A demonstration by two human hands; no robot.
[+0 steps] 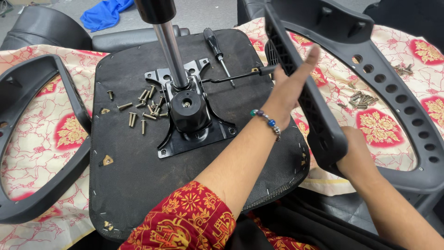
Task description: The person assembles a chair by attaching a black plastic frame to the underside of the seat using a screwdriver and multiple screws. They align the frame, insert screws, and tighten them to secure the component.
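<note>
Both my hands hold a black plastic chair armrest [305,92], which stands on edge and runs from the top centre down to the lower right. My left hand [289,88], with a beaded bracelet at the wrist, presses against the armrest's left side with the thumb up. My right hand [354,150] grips its near end from below and is partly hidden by it. To the left lies an upturned black seat base [134,180] with a metal mechanism plate [196,129] and a chrome gas cylinder [170,51].
Several loose screws [143,109] lie on the seat base, with a black screwdriver [216,48] near its far edge. More screws [361,99] rest on the red-patterned cloth [60,134]. A second armrest loop [27,199] lies at left. A blue cloth [104,13] is on the floor.
</note>
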